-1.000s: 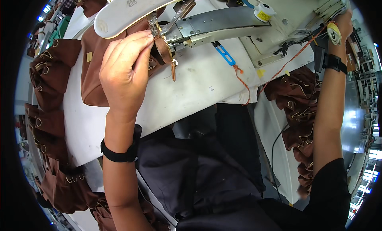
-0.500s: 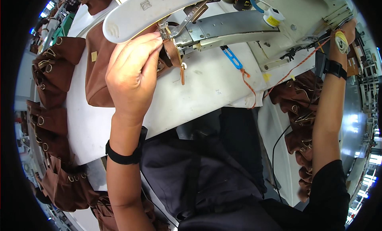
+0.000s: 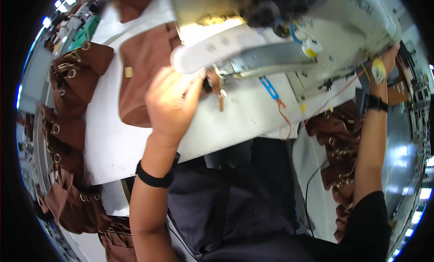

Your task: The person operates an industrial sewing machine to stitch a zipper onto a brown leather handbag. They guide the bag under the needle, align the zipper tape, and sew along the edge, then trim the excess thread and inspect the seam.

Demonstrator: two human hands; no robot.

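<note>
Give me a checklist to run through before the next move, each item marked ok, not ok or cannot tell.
1. Left hand at the brown zip strip: ok, thumb and fingers close together at its end.
2. Left hand well clear of the sewing machine: not ok, it is right beside the tip of the machine's arm.
3. Right hand grip: cannot tell, partly hidden at the machine's right end.
4. Needle position: cannot tell, not visible.
5. Brown bag supported: ok, on the white table.
6. Blue slotted tool apart from both hands: ok.
</note>
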